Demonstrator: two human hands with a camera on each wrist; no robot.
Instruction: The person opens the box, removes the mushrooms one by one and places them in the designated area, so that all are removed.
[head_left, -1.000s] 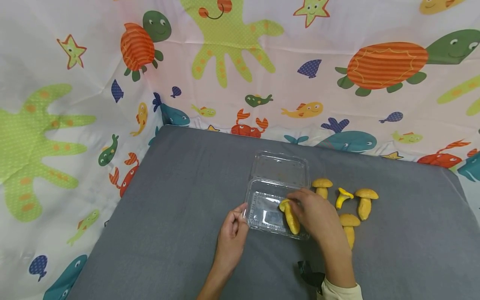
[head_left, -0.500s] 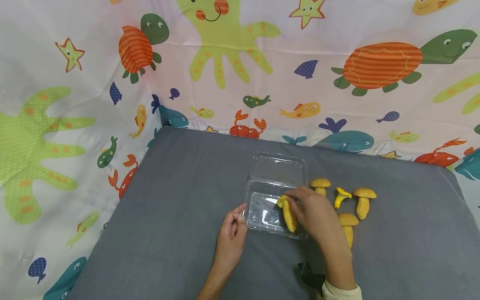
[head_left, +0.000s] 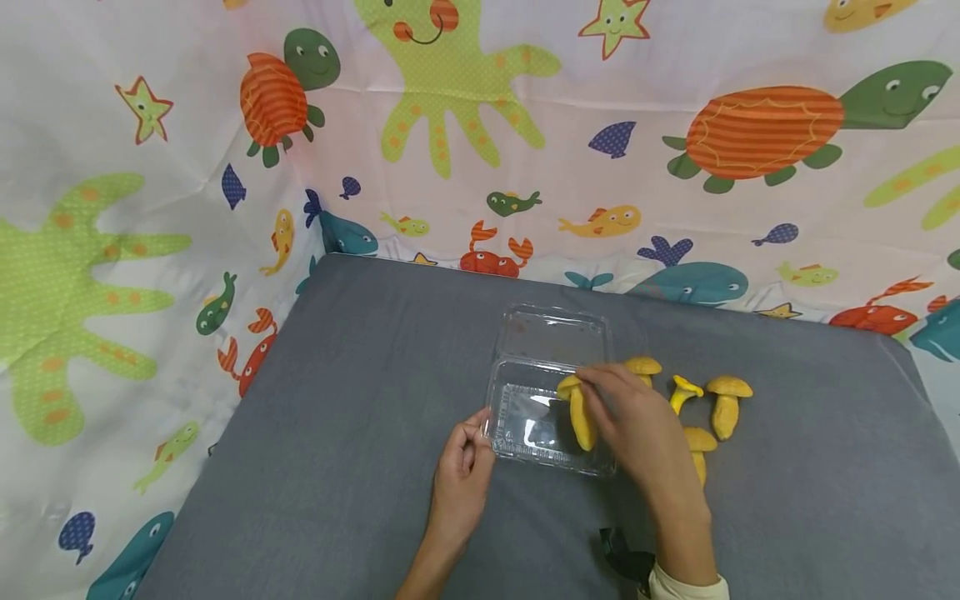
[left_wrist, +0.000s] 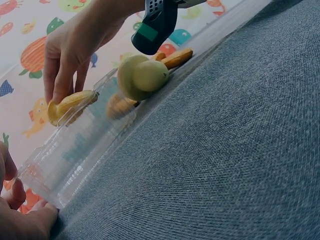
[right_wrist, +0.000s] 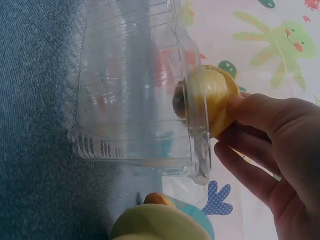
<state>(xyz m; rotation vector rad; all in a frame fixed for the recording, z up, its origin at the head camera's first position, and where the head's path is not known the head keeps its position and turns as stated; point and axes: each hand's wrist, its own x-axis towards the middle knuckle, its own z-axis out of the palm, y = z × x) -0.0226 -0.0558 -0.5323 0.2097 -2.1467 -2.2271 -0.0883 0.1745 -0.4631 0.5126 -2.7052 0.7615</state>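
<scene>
A clear plastic clamshell box [head_left: 517, 417] lies with its lid folded back. At its left side my left hand [head_left: 463, 471] pinches the edge between thumb and fingers. My right hand [head_left: 641, 429] holds a yellow mushroom [head_left: 582, 423] by its cap, over the right part of the box. In the right wrist view the mushroom [right_wrist: 215, 95] is at the height of the box's rim, its dark stem end pointing inward over the base. The left wrist view shows the same mushroom [left_wrist: 77, 102] tilted above the box wall [left_wrist: 75, 155].
To the right of the box several more mushrooms lie on the grey cloth: a small funnel-shaped one [head_left: 684, 393], a round-capped one [head_left: 727, 408], another in front [head_left: 699, 440] and one partly behind my right hand [head_left: 643, 365]. A patterned curtain [head_left: 465, 192] borders the table.
My right hand has shifted slightly toward the far side of the box, carrying the mushroom with it. The left hand and the box stay in place.
</scene>
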